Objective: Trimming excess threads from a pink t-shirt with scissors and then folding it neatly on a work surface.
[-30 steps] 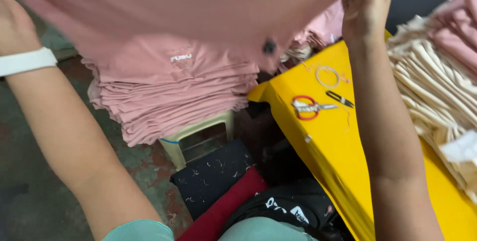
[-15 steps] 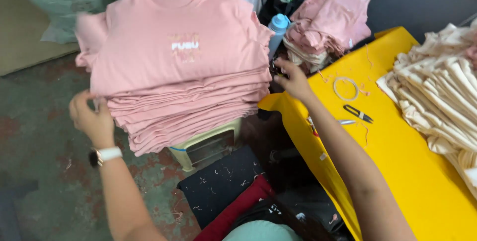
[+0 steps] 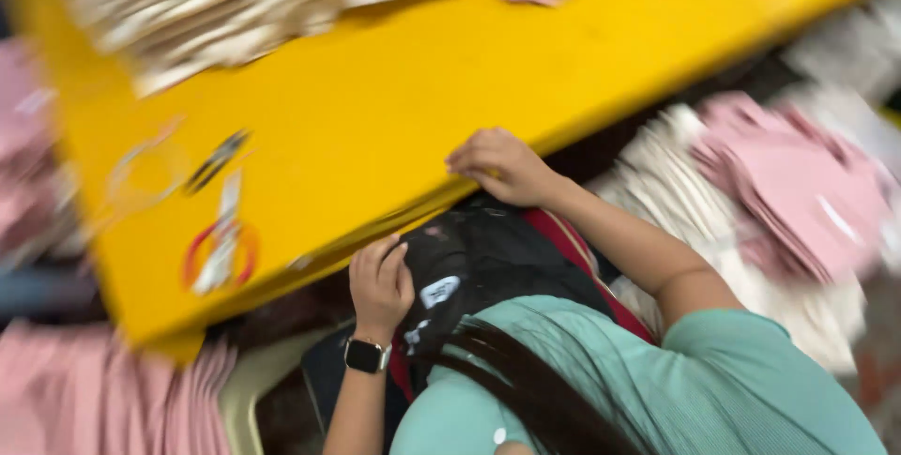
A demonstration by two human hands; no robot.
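Gripping the yellow table (image 3: 394,108) edge, right hand (image 3: 497,166) fingers curled; left hand (image 3: 380,284) (fingers bent) touches black bag (image 3: 488,263).

A pair of scissors with red-orange handles (image 3: 221,247) lies on the yellow surface, near a small black clip-like tool (image 3: 216,160) and a pale loop of cord (image 3: 141,174). Cream folded garments (image 3: 216,0) are stacked along the far side. Pink folded shirts (image 3: 798,183) sit on a white heap (image 3: 676,174) to the right, and another pink stack (image 3: 103,399) fills the lower left corner.
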